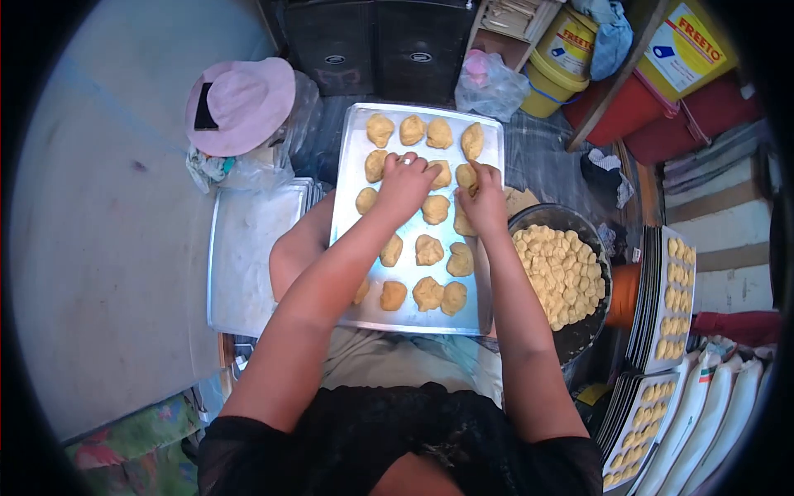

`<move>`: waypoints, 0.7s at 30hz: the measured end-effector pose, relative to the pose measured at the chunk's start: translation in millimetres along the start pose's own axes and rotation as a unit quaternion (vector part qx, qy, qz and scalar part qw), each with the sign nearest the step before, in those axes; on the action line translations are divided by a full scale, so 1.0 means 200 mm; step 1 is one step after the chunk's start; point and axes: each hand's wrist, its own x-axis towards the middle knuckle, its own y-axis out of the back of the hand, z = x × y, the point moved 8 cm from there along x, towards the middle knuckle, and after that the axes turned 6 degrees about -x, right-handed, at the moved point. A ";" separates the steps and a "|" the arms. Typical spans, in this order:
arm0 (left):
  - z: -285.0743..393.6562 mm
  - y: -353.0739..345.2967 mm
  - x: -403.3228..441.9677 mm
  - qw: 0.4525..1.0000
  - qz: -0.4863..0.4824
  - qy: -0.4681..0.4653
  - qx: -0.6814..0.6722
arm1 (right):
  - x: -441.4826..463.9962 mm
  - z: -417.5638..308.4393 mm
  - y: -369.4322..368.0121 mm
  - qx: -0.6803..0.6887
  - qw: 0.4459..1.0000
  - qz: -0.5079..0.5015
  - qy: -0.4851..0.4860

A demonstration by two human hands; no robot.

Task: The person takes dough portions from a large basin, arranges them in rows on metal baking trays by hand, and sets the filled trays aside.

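A silver metal tray lies across the lap, with rows of yellowish dough pieces on it. My left hand is over the upper middle of the tray, a ring on one finger. Its fingers are bent against a dough piece in the second row. My right hand is at the tray's right side, its curled fingers on another dough piece. Lower on the tray sit more lumps, such as a rough one; the forearms hide part of some of them.
Right of the tray stands a dark round basin full of small dough balls. Stacked trays with dough pieces are at the far right. Empty trays and a pink hat lie left. Buckets and black speakers stand behind.
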 end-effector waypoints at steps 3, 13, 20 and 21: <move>0.01 -0.04 0.05 0.998 -0.027 0.038 0.033 | -0.12 -0.09 0.08 -0.076 0.994 0.053 0.065; -0.66 0.65 -1.35 0.868 0.401 0.292 0.033 | -0.55 -0.74 -0.19 0.157 0.946 -0.244 0.144; -1.24 -0.20 -3.31 0.371 0.473 0.746 -0.287 | -1.05 -1.38 -0.44 0.073 0.837 -0.269 0.470; -1.24 -0.33 -3.33 0.370 0.344 0.779 -0.371 | -1.09 -1.40 -0.44 0.061 0.838 -0.266 0.472</move>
